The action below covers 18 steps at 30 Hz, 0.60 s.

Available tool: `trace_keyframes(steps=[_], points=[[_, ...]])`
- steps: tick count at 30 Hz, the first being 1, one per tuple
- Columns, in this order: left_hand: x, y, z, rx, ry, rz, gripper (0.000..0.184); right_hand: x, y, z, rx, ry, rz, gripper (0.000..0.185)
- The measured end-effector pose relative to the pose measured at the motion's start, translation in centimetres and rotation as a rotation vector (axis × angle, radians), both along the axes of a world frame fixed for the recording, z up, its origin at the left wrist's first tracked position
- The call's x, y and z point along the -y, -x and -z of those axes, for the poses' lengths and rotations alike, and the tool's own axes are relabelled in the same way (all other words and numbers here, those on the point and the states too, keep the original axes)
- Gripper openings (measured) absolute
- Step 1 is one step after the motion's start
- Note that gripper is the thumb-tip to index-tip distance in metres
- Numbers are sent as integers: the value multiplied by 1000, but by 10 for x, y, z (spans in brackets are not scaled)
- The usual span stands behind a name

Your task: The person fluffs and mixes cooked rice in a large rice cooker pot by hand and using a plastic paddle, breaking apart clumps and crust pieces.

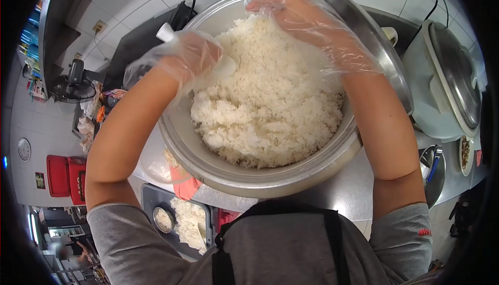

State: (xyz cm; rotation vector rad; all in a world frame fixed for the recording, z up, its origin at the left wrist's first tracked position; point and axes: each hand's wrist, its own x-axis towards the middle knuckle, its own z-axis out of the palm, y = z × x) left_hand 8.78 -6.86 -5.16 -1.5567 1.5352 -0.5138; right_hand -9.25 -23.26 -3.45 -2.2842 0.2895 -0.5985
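Note:
A wide metal pot (pixel 260 186) holds a large heap of white rice (pixel 265 98). Clear plastic gloves cover both hands. At the pot's left side, my left hand (pixel 195 53) is closed round a white paddle (pixel 166 32), whose handle end sticks out at the upper left and whose pale blade lies against the rice. My right hand (pixel 283 9) is over the far rim, fingers stretched to the left above the back of the heap, with nothing seen in it.
A metal lid (pixel 371 35) leans behind the pot's right side. Farther right stands a large lidded cooker (pixel 442 87). A dark tray (pixel 150 196) with rice and a small bowl sits at lower left. Red containers (pixel 60 176) are at far left.

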Motion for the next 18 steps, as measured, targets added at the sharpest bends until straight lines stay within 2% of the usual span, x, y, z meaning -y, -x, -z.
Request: trace_keyframes(steps=[1, 4, 7, 9, 10, 13, 15, 16, 18], points=[[0, 16, -20, -221, 83, 73, 13, 4, -2, 2, 52, -10, -3, 29], [-3, 26, -24, -732, 193, 28, 23, 21, -18, 19, 150, -39, -42, 23], [11, 61, -8, -663, 207, -197, 27, 33, -39, 33, 250, -32, -106, 22], [8, 48, 30, -582, 249, -198, 28, 36, -45, 42, 377, -3, -137, 21], [6, 40, 52, -544, 272, -197, 29, 34, -43, 41, 353, -1, -119, 22], [2, 19, 83, -722, 379, 60, 33, 31, -38, 35, 363, 21, -110, 23], [0, 20, 84, -1128, 333, -293, 34, 35, -42, 43, 468, 48, -184, 24], [-2, 25, 80, -1319, 308, -480, 35, 28, -33, 35, 402, 40, -148, 25], [-7, 44, 70, -1199, 301, -35, 38, 17, -16, 21, 272, 26, -78, 25]])
